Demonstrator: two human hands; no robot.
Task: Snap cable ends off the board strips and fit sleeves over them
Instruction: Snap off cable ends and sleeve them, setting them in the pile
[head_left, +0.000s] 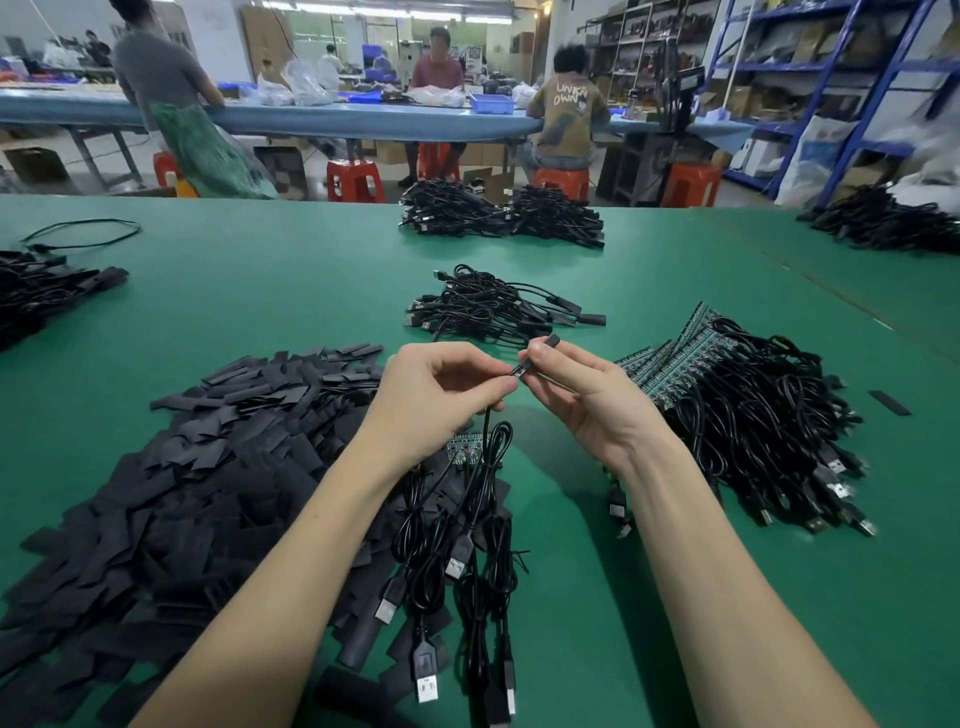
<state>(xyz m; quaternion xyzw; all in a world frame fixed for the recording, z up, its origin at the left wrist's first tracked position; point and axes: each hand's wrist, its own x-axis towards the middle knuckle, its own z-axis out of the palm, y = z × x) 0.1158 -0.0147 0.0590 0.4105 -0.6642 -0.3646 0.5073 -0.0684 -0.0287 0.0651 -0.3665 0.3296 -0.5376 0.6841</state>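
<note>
- The green counter (260, 291) fills your view, its far edge running in front of red stools and other people seated at a blue bench beyond.
- A broad heap of flat black sleeves (182, 483) spreads along the counter's left side, reaching toward the near edge under your left forearm.
- Toward the right edge sits a stack of board strips (675, 358) with black cables (769, 431) still attached, their plugs trailing toward the near edge.
- More bundles of black cable lie at the far edge, the far right corner and the left edge.
- Past your hands, around the middle of the counter, lies a smaller pile of sleeved cables (493, 306).
- Between your forearms, near the near edge, several loose cables (457, 561) lie with silver plugs pointing at you; a small green board piece (465, 448) shows just under your left wrist.
- Your right hand (587, 395) holds one black sleeve (543, 351) in a narrow grip, thumb and fingers curled round it, its far end sticking up beyond the thumb.
- Your left hand (441, 389) pinches a cable end (517, 371) at the sleeve's lower opening; whether it has entered you cannot tell. Its cable drops from your fist to the counter.
- One stray sleeve (889, 402) lies alone near the right edge.
</note>
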